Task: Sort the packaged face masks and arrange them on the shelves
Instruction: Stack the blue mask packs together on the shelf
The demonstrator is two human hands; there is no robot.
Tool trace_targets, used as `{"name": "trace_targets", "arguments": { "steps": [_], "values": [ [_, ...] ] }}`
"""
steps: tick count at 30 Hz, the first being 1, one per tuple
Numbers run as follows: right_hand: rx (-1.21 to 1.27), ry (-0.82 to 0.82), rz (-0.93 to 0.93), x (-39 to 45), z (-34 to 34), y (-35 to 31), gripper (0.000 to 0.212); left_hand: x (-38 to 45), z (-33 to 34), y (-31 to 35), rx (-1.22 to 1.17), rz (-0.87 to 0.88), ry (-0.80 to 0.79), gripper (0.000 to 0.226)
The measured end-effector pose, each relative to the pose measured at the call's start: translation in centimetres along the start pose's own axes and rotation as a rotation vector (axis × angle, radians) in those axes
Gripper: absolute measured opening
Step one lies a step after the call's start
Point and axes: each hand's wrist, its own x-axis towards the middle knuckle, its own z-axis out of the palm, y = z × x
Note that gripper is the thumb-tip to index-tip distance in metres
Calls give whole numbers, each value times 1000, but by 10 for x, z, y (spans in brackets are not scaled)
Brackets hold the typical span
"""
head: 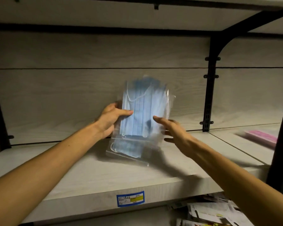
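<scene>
One upright blue pack (144,108) is grasped by the left grip (110,119); a second pack (127,148) lies on the shelf (88,173); the right grip (173,129) is released.

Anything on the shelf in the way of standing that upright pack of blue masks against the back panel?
Partly. A second blue mask pack lies flat on the shelf right below the upright blue mask pack that the left hand grips. The back panel behind looks bare. The right hand is open beside it.
</scene>
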Motion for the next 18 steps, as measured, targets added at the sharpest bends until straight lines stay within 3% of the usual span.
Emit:
{"name": "trace_targets", "arguments": {
  "steps": [5, 12, 15, 18],
  "values": [
    [135, 97, -263, 18, 25, -27, 21, -7, 13, 16, -42, 202, 79, 50],
    [36, -8, -162, 12, 44, 13, 48, -23, -9, -40, -16, 119, 181, 68],
    [-11, -58, -226, 12, 49, 9, 33, -17, -14, -40, -54, 94, 130, 64],
    [-40, -68, -266, 13, 51, 13, 33, -14, -15, -43, -79, 81, 218, 51]
  ]
}}
